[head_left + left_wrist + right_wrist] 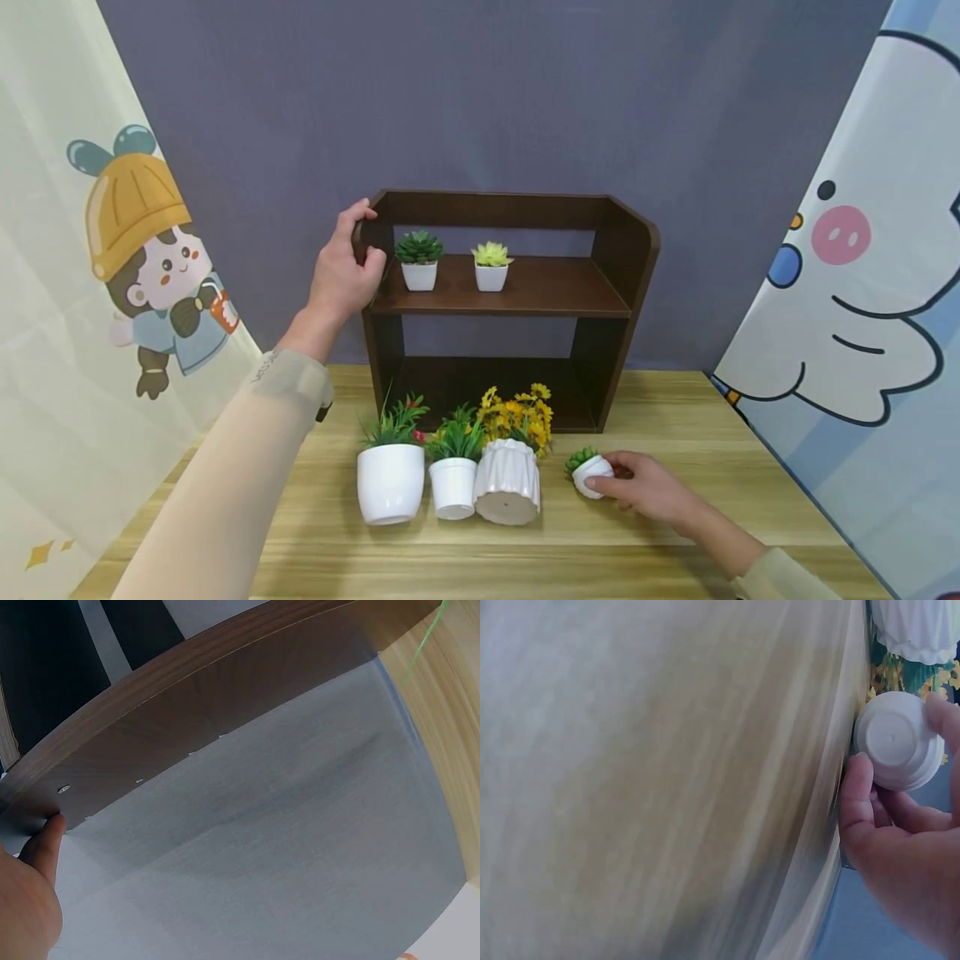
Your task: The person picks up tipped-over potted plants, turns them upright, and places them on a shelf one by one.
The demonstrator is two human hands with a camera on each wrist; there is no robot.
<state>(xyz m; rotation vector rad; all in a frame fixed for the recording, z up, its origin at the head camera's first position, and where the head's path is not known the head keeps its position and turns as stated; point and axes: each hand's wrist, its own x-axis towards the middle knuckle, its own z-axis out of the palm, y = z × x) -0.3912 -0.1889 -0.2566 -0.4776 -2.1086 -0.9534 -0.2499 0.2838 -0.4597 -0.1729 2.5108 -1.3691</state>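
Observation:
At the upper left side of a dark brown two-tier shelf [633,258], my left hand [347,268] grips the side panel; in the left wrist view, a finger [49,844] touches that panel's outer face. My right hand [651,490] pinches a small white pot with a green succulent [591,477] low over the wooden table. The pot is tilted, with the plant leaning left, and its round base [891,739] faces the right wrist camera. On the upper tier stand a dark green succulent [419,260] and a yellow-green succulent [491,267], both in white square pots.
Before the shelf, a row holds a white pot with red-flowered grass [391,483], a smaller white pot with green leaves [453,487] and a ribbed white pot with yellow flowers [507,479]. Behind hangs a grey-blue curtain [480,100]; cartoon-printed cloths flank the table [675,417].

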